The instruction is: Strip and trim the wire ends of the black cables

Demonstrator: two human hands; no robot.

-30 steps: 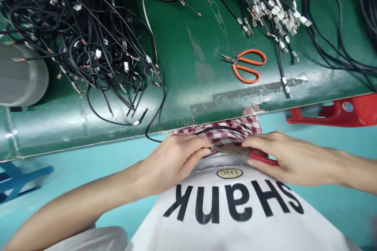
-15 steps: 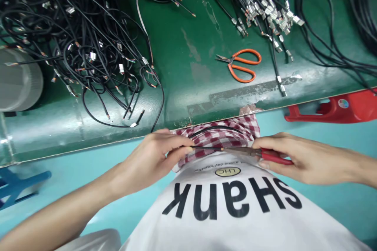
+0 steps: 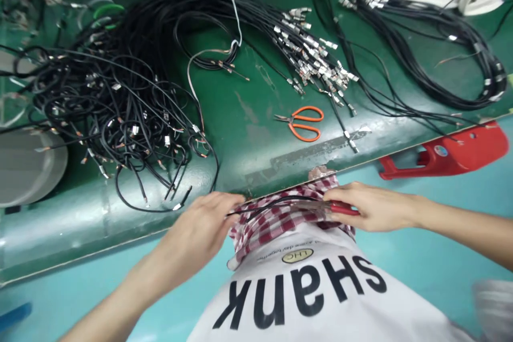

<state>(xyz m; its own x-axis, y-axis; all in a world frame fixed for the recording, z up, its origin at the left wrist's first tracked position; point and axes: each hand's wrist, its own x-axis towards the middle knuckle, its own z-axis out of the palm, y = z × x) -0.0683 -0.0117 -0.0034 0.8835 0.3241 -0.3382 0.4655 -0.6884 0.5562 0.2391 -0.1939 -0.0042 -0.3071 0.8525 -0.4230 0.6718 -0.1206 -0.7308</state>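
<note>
1. The green table (image 3: 248, 163) ran across in front of me, worn in patches, above a teal floor (image 3: 425, 262). A red plastic stool (image 3: 444, 152) stood beyond my right side.
2. On the table lay a loose heap of black cables (image 3: 120, 107) and a bundle of cables with silver terminals (image 3: 315, 51), with orange-handled scissors (image 3: 304, 123) between them and the edge.
3. My right hand (image 3: 371, 206) was closed around red-handled pliers (image 3: 342, 208), whose nose met a thin black cable (image 3: 264, 208). I could not tell how firmly it was pinched.
4. My left hand (image 3: 196, 232) was spread and loose, its fingers pinching nothing, with the free end of the black cable just beside them.
5. The black cable lay across a red-checked cloth (image 3: 276, 227) in my lap, close to the table edge and just above my white printed T-shirt (image 3: 304, 299).
</note>
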